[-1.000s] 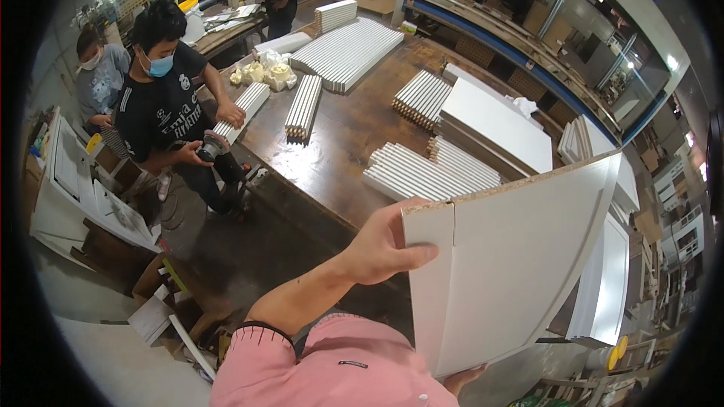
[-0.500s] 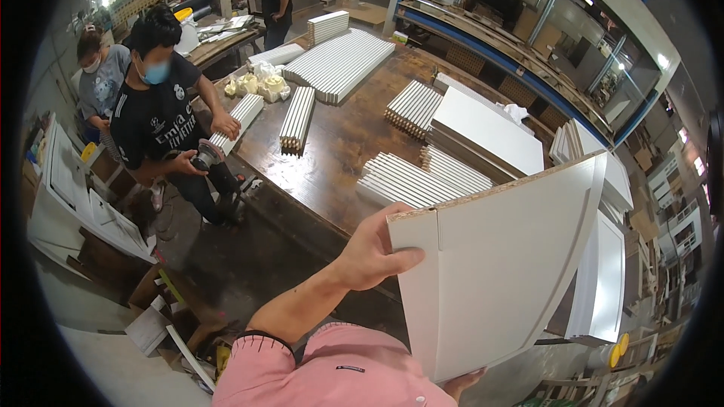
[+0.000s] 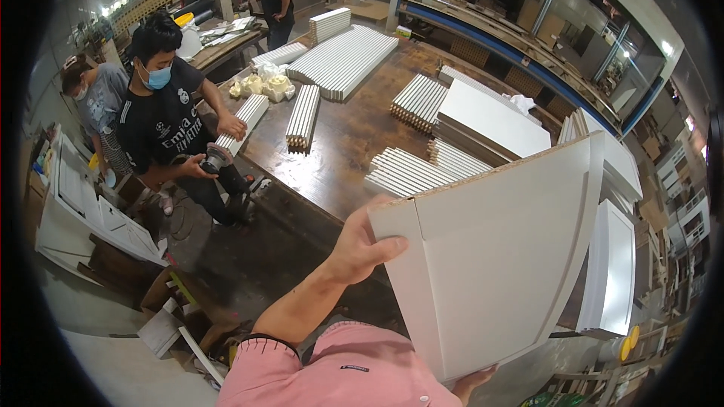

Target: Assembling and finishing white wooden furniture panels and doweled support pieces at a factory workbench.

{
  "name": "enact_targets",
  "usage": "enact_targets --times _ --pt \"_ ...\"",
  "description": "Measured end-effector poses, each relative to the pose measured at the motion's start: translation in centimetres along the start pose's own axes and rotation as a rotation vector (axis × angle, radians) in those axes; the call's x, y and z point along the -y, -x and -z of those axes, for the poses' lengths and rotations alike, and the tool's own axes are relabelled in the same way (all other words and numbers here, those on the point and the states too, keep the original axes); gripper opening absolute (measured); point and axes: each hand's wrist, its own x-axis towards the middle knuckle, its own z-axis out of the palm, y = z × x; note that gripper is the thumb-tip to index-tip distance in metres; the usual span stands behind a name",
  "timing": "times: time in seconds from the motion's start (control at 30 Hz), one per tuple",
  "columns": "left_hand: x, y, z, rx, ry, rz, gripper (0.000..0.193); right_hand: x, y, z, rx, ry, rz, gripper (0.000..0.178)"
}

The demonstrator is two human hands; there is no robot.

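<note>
A large white chipboard panel [image 3: 505, 241] is held up in front of me, tilted, with its raw brown edge on top and a groove across its face. My left hand [image 3: 366, 247] is closed on the panel's upper left corner, thumb flat on the white face and fingers behind. At the panel's bottom edge my right hand [image 3: 475, 384] supports it from below; most of its fingers are hidden behind the board. Beyond the panel, stacks of white strips [image 3: 411, 169] lie on the brown worktable [image 3: 332, 177].
Across the table's left side a masked co-worker [image 3: 170, 105] holds a power sander [image 3: 217, 158] against a bundle of white strips [image 3: 245, 120]. White boards [image 3: 494, 120] are stacked at the table's right. More white panels [image 3: 611, 271] stand right of mine. Offcuts [image 3: 162, 328] lie lower left.
The panel has shifted slightly left in my hands, and its top right corner sits a little higher. The co-worker's sander has moved a little along the strips.
</note>
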Motion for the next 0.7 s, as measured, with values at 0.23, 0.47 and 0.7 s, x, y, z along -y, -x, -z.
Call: enact_targets --times 0.23,0.47,0.7 --pt "-0.9 0.3 0.2 -0.076 -0.012 0.052 0.054 0.6 -0.3 0.2 0.032 0.013 -0.017 0.07" --pt "-3.6 -1.0 1.7 -0.064 -0.095 -0.134 0.074 5.5 -1.8 -2.2 0.279 0.08 -0.067 0.07" --pt "-6.5 -1.0 5.3 -0.289 -0.197 -0.666 0.051 17.4 -2.6 -7.5 0.759 0.056 -0.034 0.071"
